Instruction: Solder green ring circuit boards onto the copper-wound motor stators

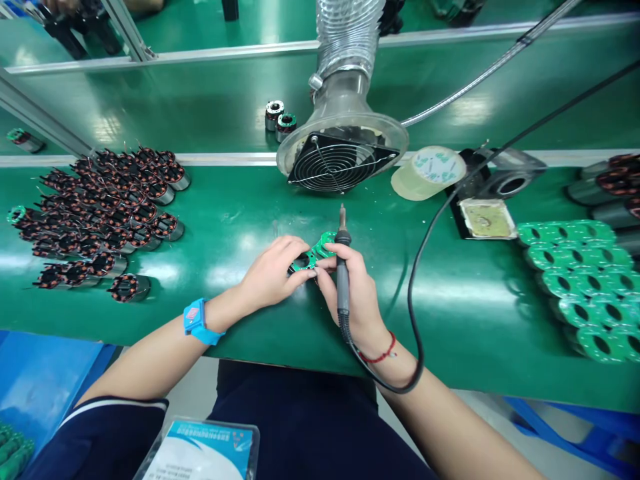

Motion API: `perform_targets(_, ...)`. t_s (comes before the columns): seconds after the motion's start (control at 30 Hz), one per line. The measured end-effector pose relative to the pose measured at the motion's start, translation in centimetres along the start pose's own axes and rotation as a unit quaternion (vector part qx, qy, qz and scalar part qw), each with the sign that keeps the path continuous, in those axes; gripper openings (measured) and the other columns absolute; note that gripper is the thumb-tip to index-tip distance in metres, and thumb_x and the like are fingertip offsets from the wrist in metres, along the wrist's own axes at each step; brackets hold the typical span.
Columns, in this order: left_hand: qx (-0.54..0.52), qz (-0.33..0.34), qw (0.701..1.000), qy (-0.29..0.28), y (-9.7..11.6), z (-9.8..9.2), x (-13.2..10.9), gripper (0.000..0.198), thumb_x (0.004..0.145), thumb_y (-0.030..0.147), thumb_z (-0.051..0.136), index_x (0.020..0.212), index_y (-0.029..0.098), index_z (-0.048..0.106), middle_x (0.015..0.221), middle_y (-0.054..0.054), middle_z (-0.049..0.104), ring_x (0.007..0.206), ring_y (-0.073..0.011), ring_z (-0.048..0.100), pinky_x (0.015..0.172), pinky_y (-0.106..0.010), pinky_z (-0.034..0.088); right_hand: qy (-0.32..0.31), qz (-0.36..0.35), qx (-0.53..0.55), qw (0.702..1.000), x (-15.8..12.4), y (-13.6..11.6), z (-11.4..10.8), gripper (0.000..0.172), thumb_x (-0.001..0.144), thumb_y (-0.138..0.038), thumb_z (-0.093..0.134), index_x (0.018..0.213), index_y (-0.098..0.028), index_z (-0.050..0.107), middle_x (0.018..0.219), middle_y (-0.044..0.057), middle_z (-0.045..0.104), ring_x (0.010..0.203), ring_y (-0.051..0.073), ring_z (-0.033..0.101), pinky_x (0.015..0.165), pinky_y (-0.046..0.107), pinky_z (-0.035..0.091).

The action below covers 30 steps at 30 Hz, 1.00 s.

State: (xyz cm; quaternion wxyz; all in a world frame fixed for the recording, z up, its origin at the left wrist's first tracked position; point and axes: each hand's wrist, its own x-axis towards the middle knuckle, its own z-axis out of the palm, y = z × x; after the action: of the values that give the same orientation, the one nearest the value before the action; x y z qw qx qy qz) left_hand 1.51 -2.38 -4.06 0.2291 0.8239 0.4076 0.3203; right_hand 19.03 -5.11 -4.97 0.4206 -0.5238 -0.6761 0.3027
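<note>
My left hand point(275, 270) is closed round a motor stator with a green ring-shaped circuit board point(303, 262) on top, held low over the bench. In my right hand point(357, 287) a grey soldering iron point(343, 280) stands tip up, its tip pointing away from me. The thumb and fingers of that same hand meet at the stator's right edge. Just behind the fingertips shows a second green board piece point(326, 241); whether it is loose or joined to the first I cannot tell. The stator's lower part is hidden by my fingers.
Rows of copper-wound stators point(107, 207) stand at left. Stators with green boards point(583, 287) cluster at right. Ahead hangs a fume fan hood point(340, 157); a tape roll point(427, 173) and a soldering stand with sponge point(486, 219) sit beside it. The iron's black cable point(414, 293) loops at right.
</note>
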Motion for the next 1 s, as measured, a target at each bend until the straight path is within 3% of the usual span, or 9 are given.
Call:
perform_targets(0.23, -0.031, -0.040, 0.998, -0.031, -0.4, 0.0, 0.1, 0.026, 0.092, 0.035, 0.059, 0.109, 0.016, 0.053, 0.109, -0.012, 0.061, 0.103, -0.0246, 0.057, 0.092, -0.040, 0.049, -0.012, -0.029, -0.002, 1.000, 0.1, 0.4, 0.3, 0.034, 0.090, -0.023, 0.056, 0.123, -0.027, 0.046, 0.088, -0.001, 0.068, 0.080, 0.017, 0.069, 0.078, 0.034, 0.057)
perform_targets(0.37, -0.021, -0.097, 0.994, -0.040, -0.8, -0.3, -0.5, 0.055, 0.081, 0.032, 0.072, 0.125, 0.014, 0.043, 0.122, -0.016, 0.054, 0.114, -0.0288, 0.052, 0.098, -0.045, 0.047, -0.003, -0.057, -0.067, 0.996, 0.3, 0.3, 0.0, 0.046, 0.087, -0.024, 0.059, 0.130, -0.026, 0.044, 0.105, 0.006, 0.066, 0.096, 0.023, 0.067, 0.088, 0.044, 0.056)
perform_targets(0.5, 0.062, -0.125, 0.986, -0.087, -0.6, -1.2, -1.1, 0.055, 0.081, 0.029, 0.068, 0.126, 0.012, 0.043, 0.122, -0.017, 0.052, 0.114, -0.0327, 0.048, 0.097, -0.052, 0.043, -0.101, -0.147, -0.127, 0.976, 1.5, -0.4, -0.5, 0.055, 0.083, -0.016, 0.056, 0.136, -0.025, 0.043, 0.136, 0.013, 0.057, 0.120, 0.030, 0.058, 0.101, 0.054, 0.049)
perform_targets(0.63, 0.062, -0.160, 0.981, -0.094, 0.2, -1.9, -1.2, 0.040, 0.085, 0.030, 0.060, 0.119, 0.015, 0.045, 0.116, -0.013, 0.054, 0.108, -0.0290, 0.049, 0.095, -0.048, 0.044, -0.184, -0.180, -0.102, 0.961, 3.0, -0.5, -0.8, 0.058, 0.082, -0.010, 0.052, 0.137, -0.024, 0.041, 0.137, 0.012, 0.057, 0.123, 0.028, 0.057, 0.102, 0.052, 0.048)
perform_targets(0.8, 0.105, -0.171, 0.972, -0.125, 0.7, -2.0, -0.9, 0.027, 0.089, 0.039, 0.057, 0.101, 0.016, 0.052, 0.104, -0.011, 0.055, 0.099, -0.0284, 0.049, 0.089, -0.047, 0.045, -0.114, -0.132, -0.072, 0.982, 3.1, 0.8, -0.2, 0.050, 0.084, -0.027, 0.066, 0.129, -0.024, 0.045, 0.119, 0.010, 0.064, 0.111, 0.028, 0.061, 0.097, 0.050, 0.051)
perform_targets(0.9, 0.128, -0.161, 0.967, -0.153, 0.6, -2.0, -0.8, 0.015, 0.092, 0.030, 0.052, 0.088, 0.017, 0.056, 0.096, -0.009, 0.057, 0.096, -0.0267, 0.051, 0.088, -0.045, 0.045, -0.068, -0.115, -0.061, 0.989, 2.6, 1.6, 0.3, 0.051, 0.084, -0.034, 0.068, 0.129, -0.024, 0.044, 0.114, 0.010, 0.064, 0.106, 0.026, 0.062, 0.093, 0.049, 0.053)
perform_targets(1.0, 0.119, -0.152, 0.967, -0.168, 0.4, -2.4, -0.7, 0.016, 0.091, 0.019, 0.046, 0.082, 0.017, 0.058, 0.087, -0.007, 0.059, 0.088, -0.0240, 0.053, 0.084, -0.042, 0.045, -0.046, -0.114, -0.063, 0.990, 2.2, 2.0, 0.6, 0.053, 0.085, -0.035, 0.068, 0.131, -0.024, 0.043, 0.114, 0.010, 0.062, 0.105, 0.025, 0.062, 0.091, 0.048, 0.054)
